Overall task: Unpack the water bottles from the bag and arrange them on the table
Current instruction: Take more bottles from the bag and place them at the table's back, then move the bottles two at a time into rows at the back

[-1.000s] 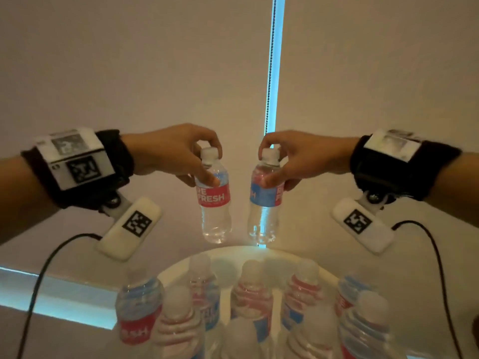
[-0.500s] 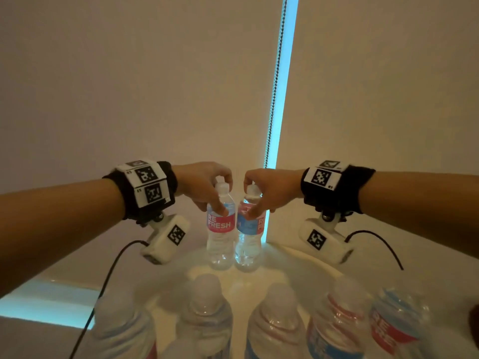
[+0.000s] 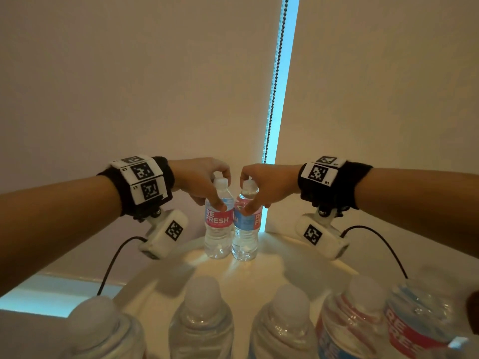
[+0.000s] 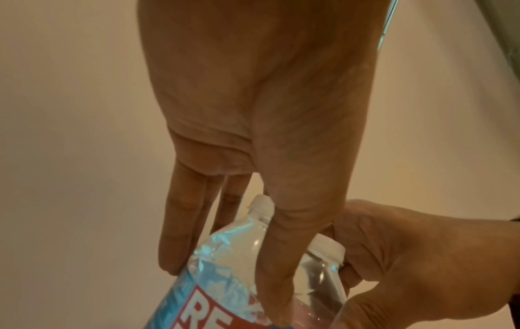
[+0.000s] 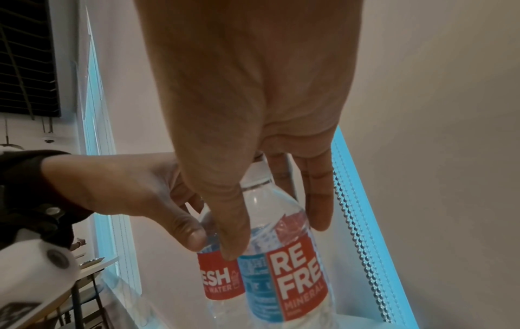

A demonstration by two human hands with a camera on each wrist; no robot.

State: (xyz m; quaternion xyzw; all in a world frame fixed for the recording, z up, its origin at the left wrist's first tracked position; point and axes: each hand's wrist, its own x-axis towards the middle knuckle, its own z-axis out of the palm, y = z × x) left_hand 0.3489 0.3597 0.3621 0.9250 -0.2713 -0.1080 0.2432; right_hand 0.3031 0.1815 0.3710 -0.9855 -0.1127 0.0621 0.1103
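Note:
Two clear water bottles with red and blue labels stand upright side by side at the far edge of the round white table [image 3: 290, 257]. My left hand [image 3: 221, 190] grips the top of the left bottle [image 3: 218, 229], thumb on its shoulder and fingers behind the cap. My right hand [image 3: 246, 192] holds the right bottle [image 3: 246, 230] the same way. The left wrist view shows my left hand [image 4: 222, 291] round the left bottle [image 4: 225, 256]. In the right wrist view my right hand [image 5: 275, 237] pinches the right bottle [image 5: 292, 278] beside the left bottle [image 5: 219, 280].
Several more bottles [image 3: 202, 320] stand blurred in a row at the table's near edge. Pale roller blinds hang close behind the table, with a beaded cord [image 3: 274, 86] in a bright blue gap. Black cables trail from both wrist cameras.
Both bottles came down from the air and forward to the table's far edge and now stand touching. Both hands keep their grip on the bottle tops.

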